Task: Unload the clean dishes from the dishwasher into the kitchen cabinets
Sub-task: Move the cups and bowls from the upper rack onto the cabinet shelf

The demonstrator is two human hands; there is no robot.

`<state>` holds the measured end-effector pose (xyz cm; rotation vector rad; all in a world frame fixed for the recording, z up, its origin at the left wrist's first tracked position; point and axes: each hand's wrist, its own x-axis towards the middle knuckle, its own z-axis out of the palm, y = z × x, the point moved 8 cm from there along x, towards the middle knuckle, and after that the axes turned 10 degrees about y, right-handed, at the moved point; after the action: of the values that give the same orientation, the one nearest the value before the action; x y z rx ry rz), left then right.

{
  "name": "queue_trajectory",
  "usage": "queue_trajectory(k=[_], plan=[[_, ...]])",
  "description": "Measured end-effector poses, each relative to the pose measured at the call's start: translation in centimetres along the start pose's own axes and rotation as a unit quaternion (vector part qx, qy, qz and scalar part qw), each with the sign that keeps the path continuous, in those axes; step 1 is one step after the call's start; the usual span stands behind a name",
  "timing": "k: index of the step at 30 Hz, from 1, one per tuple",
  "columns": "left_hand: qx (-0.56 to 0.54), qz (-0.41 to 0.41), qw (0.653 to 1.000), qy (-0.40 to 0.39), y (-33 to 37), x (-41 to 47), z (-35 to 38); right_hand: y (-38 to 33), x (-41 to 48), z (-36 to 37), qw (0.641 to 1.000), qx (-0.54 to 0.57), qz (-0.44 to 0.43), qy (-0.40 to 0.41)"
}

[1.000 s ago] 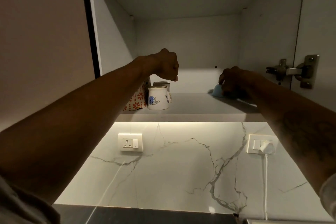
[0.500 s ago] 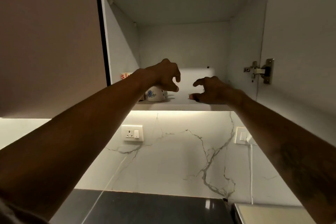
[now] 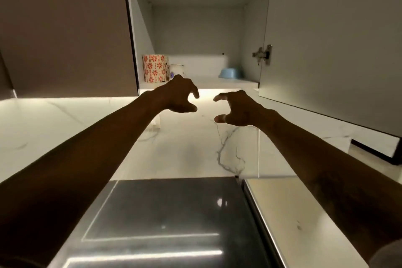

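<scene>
While the left hand (image 3: 178,95) and right hand (image 3: 237,109) hang empty, fingers loosely curled, the bowl (image 3: 230,73) beyond the right one looks light, likely plastic; hold its rim.

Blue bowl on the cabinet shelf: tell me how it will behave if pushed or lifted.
The blue bowl looks low and wide, seemingly rim-down, so it should slide on the smooth shelf rather than tip or roll. Its matte pastel look suggests plastic: probably light and not very fragile, though I cannot confirm the material.
</scene>
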<state>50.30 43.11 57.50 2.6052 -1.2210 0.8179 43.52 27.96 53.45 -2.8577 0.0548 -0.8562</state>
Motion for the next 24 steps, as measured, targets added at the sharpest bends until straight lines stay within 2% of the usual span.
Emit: queue_trajectory(k=[11, 24], plan=[[-0.030, -0.013, 0.994, -0.104, 10.1, -10.7, 2.3, -0.2, -14.4, -1.9, 0.998, -0.001, 0.015, -0.063], [-0.061, -0.050, 0.977, -0.198, 31.3, -20.6, 6.3, 9.5, -33.7, -4.4, 0.989, 0.010, -0.003, -0.149]])
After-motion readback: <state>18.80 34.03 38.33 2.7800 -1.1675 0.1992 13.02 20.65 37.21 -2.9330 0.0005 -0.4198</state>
